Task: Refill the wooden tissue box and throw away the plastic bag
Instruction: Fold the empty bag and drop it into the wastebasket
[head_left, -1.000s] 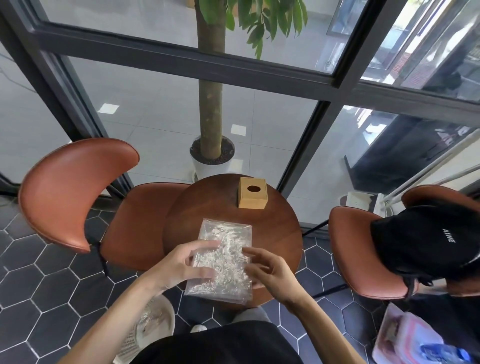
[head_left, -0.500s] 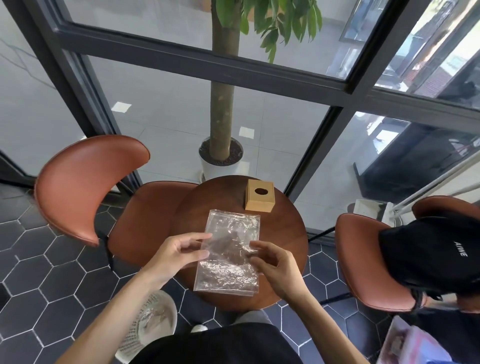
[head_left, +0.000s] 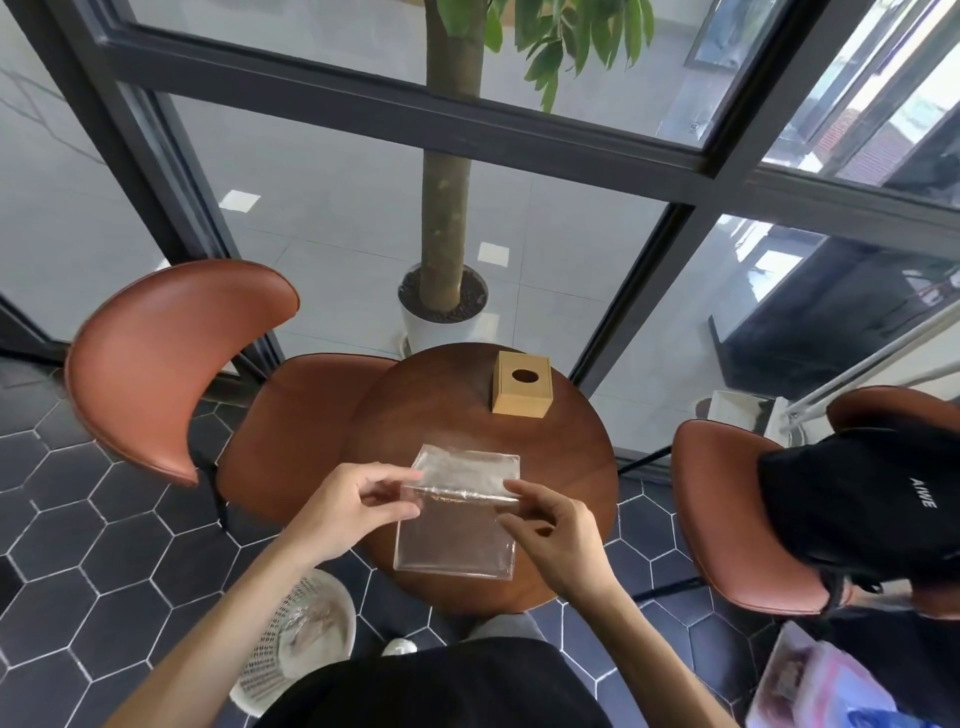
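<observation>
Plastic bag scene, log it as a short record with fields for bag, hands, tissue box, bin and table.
bag: clear plastic bag, folded over at the top, held above the table
left hand: pinching the fold's left end
right hand: pinching the fold's right end
tissue box: wooden, far side of table, untouched
bin: white mesh wastebasket on floor, lower left
table: round wooden table

Round wooden table (head_left: 571, 457) as landmark: wooden tissue box (head_left: 522, 383) on far side; clear plastic bag (head_left: 457, 514) above near edge, pinched by left hand (head_left: 358, 506) and right hand (head_left: 556, 535); white basket (head_left: 296, 644) on floor near-left.
</observation>
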